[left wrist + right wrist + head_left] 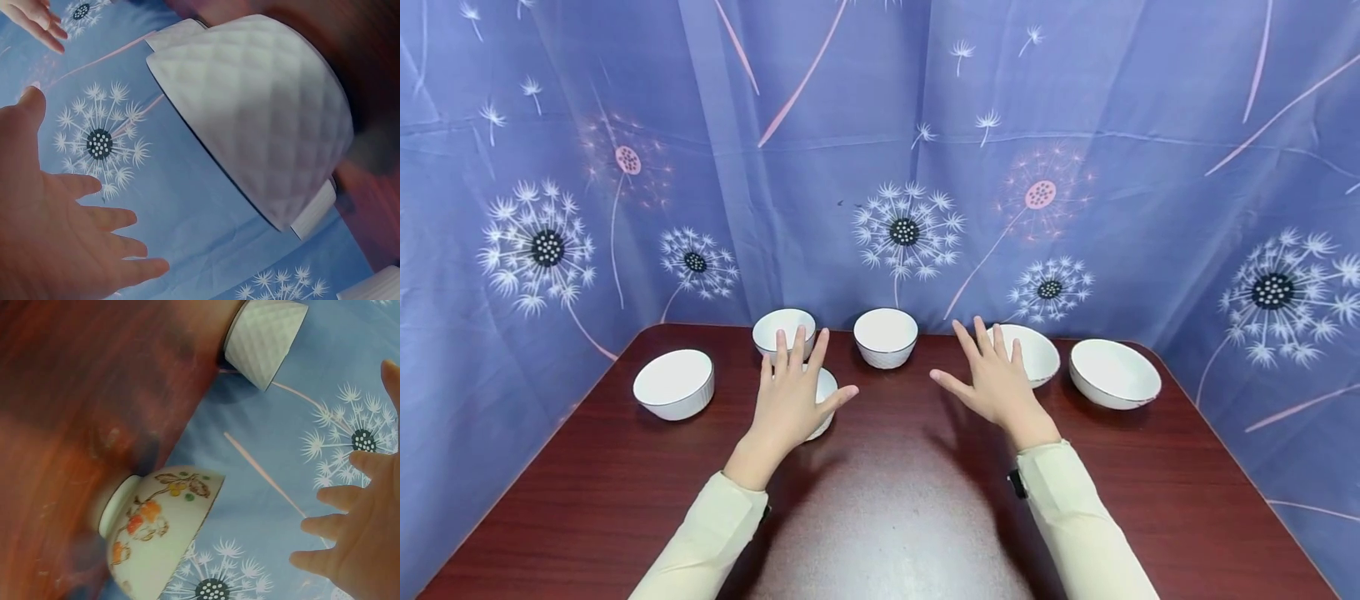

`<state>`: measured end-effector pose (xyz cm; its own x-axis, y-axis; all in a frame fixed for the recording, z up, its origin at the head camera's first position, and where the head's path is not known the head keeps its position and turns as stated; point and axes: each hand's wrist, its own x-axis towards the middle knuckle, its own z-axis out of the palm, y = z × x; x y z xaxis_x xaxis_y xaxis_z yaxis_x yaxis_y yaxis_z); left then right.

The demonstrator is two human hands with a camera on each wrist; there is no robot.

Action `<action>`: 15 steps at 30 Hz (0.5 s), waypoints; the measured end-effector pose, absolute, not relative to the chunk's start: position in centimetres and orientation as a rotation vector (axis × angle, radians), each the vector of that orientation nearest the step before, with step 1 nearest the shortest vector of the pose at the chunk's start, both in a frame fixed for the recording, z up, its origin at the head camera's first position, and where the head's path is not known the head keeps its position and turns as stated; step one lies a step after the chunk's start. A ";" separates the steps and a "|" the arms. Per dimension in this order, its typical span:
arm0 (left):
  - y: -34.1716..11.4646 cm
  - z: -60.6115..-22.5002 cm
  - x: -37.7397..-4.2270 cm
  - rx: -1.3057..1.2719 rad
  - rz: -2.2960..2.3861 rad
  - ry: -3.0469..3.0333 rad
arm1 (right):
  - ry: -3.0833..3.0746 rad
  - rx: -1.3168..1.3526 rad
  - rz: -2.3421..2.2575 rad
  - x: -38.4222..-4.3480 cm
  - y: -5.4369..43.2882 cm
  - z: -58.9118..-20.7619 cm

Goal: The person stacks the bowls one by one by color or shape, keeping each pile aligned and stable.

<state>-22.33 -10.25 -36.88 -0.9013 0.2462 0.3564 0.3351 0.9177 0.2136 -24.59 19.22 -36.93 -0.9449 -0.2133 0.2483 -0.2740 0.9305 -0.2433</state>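
Observation:
My left hand (786,407), fingers spread, hovers above a white bowl (825,392) that it partly hides. In the left wrist view that bowl (256,112) shows a diamond-textured wall and a dark rim, apart from the fingers. My right hand (997,386), also spread, is held in the air beside a wide white bowl (1033,357). The right wrist view shows orange and red flowers on the outside of this bowl (162,525), and the hand (362,519) not touching it. Neither hand holds anything.
A textured white bowl (886,340) stands at the back middle, with another bowl (766,332) left of it. A ribbed bowl (674,387) is at the far left, a wide bowl (1115,375) at the far right. Behind the dark red table (895,500) hangs a blue dandelion curtain (820,208).

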 end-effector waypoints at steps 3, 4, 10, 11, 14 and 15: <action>-10.7 -36.9 -22.5 -0.423 -0.423 -2.755 | -2.876 0.389 0.413 -25.3 19.0 -36.4; -10.8 -36.8 -22.6 -0.420 -0.438 -2.758 | -2.880 0.398 0.419 -25.6 18.9 -36.2; -11.9 -36.6 -22.5 -0.379 -0.557 -2.764 | -2.875 0.443 0.470 -27.1 18.2 -35.5; -12.1 -36.5 -22.4 -0.371 -0.578 -2.759 | -2.867 0.450 0.476 -27.3 18.1 -35.4; -12.7 -36.5 -22.3 -0.347 -0.633 -2.745 | -2.842 0.471 0.502 -28.2 17.8 -35.3; -12.9 -36.5 -22.3 -0.338 -0.651 -2.743 | -2.834 0.479 0.513 -28.4 17.7 -35.3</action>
